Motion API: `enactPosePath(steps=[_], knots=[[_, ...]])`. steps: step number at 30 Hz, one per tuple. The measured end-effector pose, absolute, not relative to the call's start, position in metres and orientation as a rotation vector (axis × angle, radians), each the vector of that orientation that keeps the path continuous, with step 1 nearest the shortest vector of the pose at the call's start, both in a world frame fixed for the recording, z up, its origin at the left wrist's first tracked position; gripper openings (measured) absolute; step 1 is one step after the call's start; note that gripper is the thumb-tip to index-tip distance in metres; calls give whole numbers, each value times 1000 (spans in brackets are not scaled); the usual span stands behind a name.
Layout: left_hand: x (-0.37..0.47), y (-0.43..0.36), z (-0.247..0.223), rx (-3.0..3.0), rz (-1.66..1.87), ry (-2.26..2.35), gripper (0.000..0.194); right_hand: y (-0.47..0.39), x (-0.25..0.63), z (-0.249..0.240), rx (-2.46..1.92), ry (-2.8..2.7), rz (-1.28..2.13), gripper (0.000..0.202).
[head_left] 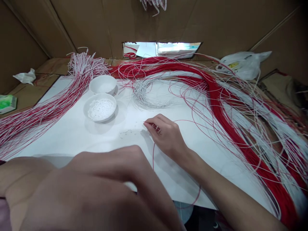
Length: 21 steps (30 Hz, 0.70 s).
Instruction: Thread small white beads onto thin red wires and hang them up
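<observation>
My right hand (166,133) is closed in a pinch on a thin red cord (153,154), whose tip pokes out at the fingertips. Short red strands with white bands show inside its curled fingers. Small clear bits, like beads (130,132), lie scattered on the white tabletop just left of these fingertips. Large and close to the camera, my left hand (96,186) fills the lower left, its fingers bent and closed. Its fingertips are out of sight, so what it holds, if anything, is hidden.
Two white bowls (112,106) stand left of centre; the nearer holds small white pieces. Bundled red-and-white cords (64,93) lie left, loose red and white cords (216,99) right. A coil of pale strands (141,96) and a plastic bag (243,65) sit farther back. Cardboard walls (96,29) enclose the table.
</observation>
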<state>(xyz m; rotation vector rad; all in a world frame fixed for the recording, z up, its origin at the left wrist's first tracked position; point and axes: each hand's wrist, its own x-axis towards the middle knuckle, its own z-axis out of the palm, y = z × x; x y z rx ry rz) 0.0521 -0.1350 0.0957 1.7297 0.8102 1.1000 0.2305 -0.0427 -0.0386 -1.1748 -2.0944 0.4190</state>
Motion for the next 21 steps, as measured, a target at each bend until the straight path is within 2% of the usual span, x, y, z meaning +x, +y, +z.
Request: enactPosePath(steps=[2, 4, 7, 11, 21], knots=[[49, -125, 88, 1747, 1061, 746, 27, -43, 230, -39, -1195, -2097, 428, 16], [38, -117, 68, 1751, 997, 886, 23, -43, 230, -39, -1216, -2101, 435, 16], [21, -108, 28, 1678, 1018, 1024, 30, -41, 230, -41, -1273, -2098, 449, 16], [10, -98, -14, 1690, 788, 1279, 38, -40, 230, -43, -1340, -2073, 449, 14], [34, -71, -22, 1644, 635, 1311, 42, -41, 232, -38, -1356, -2048, 441, 15]])
